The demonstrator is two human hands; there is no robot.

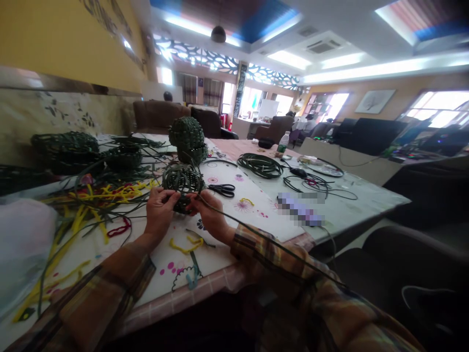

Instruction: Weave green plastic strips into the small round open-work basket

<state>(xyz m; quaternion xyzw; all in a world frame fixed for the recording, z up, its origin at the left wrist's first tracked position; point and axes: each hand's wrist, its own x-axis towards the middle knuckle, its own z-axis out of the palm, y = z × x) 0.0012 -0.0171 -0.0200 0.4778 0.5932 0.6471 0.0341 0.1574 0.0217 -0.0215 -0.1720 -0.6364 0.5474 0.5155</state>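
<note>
Weaving in progress. The left hand and right hand pinch a half-woven green basket at the table edge; a loose strand trails over the right sleeve. Judged next: thread it between the ribs, keeping tension.

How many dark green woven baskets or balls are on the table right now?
5, maybe more hidden: one unfinished basket held by left hand and right hand; two stacked ones just behind; two at far left.
</note>
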